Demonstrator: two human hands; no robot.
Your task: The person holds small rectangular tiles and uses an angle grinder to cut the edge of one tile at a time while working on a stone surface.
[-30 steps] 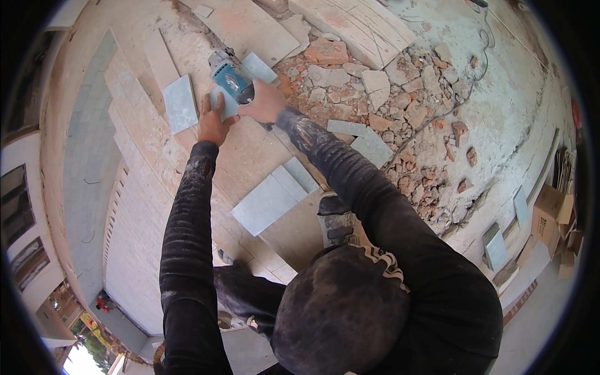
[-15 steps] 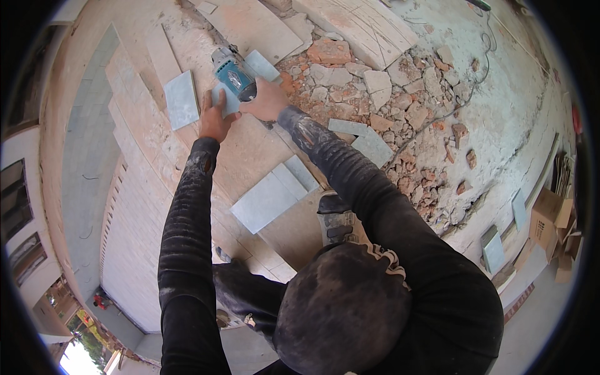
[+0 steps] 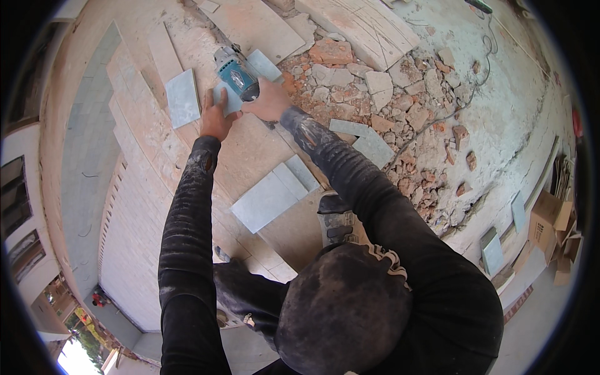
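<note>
While a teal power tool [image 3: 236,76] is gripped at its dark rear end by the right hand [image 3: 269,101], whose fingers are wrapped around it and partly hidden, a pale tile [image 3: 232,104] beneath the tool is touched by the left hand [image 3: 216,117], its fingers spread. The tool's metal head [image 3: 225,56] is pointed beyond both hands' fingertips. A grey tile [image 3: 182,99] is seen just left of the left fingers; rubble [image 3: 406,94] is strewn right of the right fingers.

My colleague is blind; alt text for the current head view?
A person's right hand grips a teal power tool over a pale tile, the left hand at that tile's edge. Other tiles and rubble lie nearby.
</note>
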